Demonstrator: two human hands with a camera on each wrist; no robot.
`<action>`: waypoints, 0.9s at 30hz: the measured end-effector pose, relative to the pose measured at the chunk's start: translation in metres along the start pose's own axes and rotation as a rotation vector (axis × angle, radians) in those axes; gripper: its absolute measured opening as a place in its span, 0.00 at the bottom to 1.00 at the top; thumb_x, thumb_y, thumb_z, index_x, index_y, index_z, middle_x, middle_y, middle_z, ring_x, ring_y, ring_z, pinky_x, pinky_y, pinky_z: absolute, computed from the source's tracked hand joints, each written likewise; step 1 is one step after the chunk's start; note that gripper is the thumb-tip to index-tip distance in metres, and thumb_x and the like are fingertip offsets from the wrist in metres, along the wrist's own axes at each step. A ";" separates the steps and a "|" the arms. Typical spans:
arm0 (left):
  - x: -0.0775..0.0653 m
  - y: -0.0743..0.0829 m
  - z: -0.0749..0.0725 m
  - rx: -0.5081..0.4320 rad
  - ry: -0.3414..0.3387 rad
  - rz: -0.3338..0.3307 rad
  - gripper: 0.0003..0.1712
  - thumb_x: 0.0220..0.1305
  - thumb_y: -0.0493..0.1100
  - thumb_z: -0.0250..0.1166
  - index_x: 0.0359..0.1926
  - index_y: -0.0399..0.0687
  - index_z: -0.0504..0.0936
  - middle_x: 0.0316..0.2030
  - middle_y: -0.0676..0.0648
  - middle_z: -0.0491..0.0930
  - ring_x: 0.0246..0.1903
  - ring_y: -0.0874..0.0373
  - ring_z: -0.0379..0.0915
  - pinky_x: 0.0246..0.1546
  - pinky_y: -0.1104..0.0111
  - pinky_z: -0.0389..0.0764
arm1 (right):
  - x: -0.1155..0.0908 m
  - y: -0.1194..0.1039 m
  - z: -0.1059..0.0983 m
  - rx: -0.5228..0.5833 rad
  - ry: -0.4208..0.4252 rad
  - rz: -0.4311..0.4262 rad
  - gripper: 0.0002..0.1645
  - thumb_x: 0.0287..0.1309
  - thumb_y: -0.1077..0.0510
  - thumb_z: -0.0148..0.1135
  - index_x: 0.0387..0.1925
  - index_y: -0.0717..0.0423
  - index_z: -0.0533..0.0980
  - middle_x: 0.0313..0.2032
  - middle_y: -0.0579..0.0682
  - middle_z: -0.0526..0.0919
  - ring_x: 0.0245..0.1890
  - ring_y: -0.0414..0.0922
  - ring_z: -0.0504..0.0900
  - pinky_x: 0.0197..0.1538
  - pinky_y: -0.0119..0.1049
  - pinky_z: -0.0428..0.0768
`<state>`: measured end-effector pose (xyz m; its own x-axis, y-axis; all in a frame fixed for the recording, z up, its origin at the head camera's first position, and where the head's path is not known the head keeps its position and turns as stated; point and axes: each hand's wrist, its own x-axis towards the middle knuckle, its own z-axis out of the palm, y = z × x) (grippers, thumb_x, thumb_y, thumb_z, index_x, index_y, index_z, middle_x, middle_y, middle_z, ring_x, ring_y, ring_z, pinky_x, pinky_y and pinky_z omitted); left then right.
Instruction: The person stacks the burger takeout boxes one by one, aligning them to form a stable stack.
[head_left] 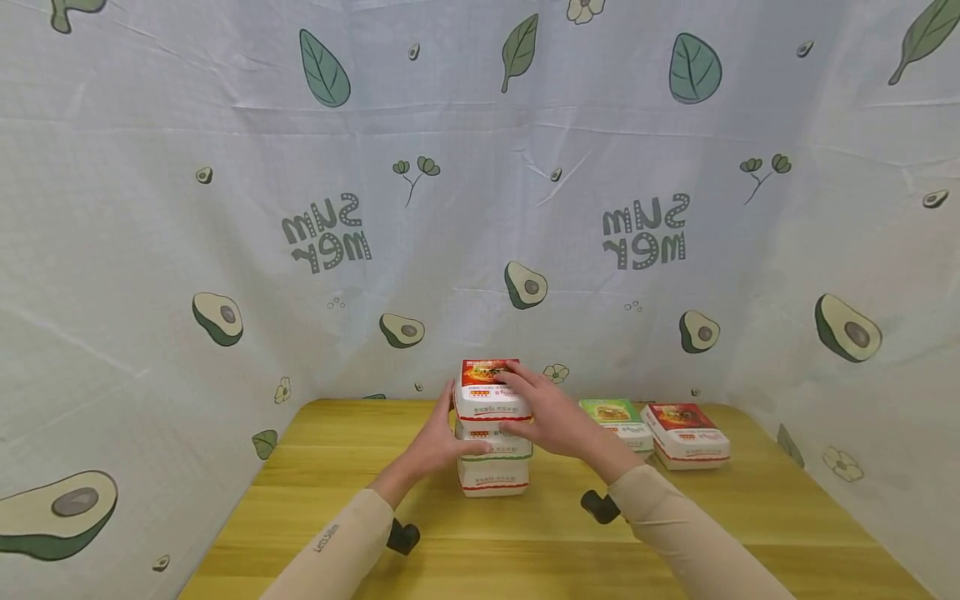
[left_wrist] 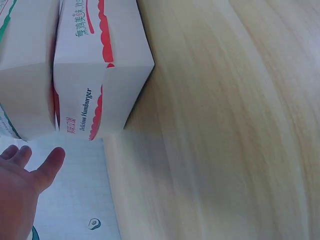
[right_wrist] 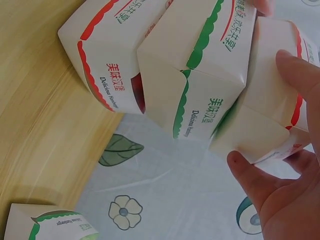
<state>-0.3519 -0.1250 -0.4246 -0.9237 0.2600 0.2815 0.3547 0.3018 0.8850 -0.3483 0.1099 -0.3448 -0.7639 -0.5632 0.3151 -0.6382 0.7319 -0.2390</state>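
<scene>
we're gripping the top box [head_left: 487, 406], right hand [head_left: 555, 417] right of stack [head_left: 480, 435] | left hand [head_left: 435, 442]: fingers pretty wide, stack's left

We note a wood-grain table [head_left: 487, 571], bounded behind and on both sides by pale cloth [head_left: 472, 225] bearing printed avocados [head_left: 527, 285], leaves [head_left: 325, 68] and lettering [head_left: 645, 232].

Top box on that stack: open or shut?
Shut: in the head view, the top box has its red-printed lid down, no gap showing in front.
</scene>
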 end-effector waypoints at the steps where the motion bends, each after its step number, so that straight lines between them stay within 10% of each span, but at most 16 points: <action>1: 0.000 0.001 0.000 0.004 0.015 -0.010 0.74 0.48 0.56 0.81 0.81 0.65 0.35 0.76 0.48 0.54 0.74 0.47 0.53 0.70 0.39 0.58 | 0.000 0.000 0.000 -0.001 0.001 -0.002 0.47 0.58 0.42 0.72 0.75 0.38 0.61 0.78 0.49 0.56 0.72 0.59 0.64 0.62 0.60 0.75; 14: 0.008 0.013 -0.001 -0.005 0.076 0.024 0.74 0.47 0.55 0.82 0.81 0.61 0.36 0.79 0.49 0.46 0.74 0.48 0.54 0.72 0.46 0.60 | 0.000 0.000 0.001 -0.027 0.015 -0.021 0.46 0.58 0.41 0.71 0.75 0.38 0.61 0.78 0.50 0.56 0.71 0.60 0.65 0.63 0.61 0.74; 27: 0.014 0.016 -0.002 -0.032 -0.009 0.077 0.77 0.45 0.45 0.84 0.79 0.74 0.33 0.75 0.49 0.55 0.66 0.52 0.66 0.65 0.53 0.72 | -0.001 0.001 0.000 -0.013 0.015 -0.022 0.46 0.59 0.41 0.71 0.74 0.39 0.61 0.78 0.51 0.57 0.72 0.59 0.65 0.63 0.60 0.74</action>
<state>-0.3597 -0.1183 -0.4060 -0.8924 0.2893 0.3464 0.4199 0.2512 0.8721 -0.3482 0.1106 -0.3451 -0.7483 -0.5734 0.3336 -0.6533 0.7243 -0.2204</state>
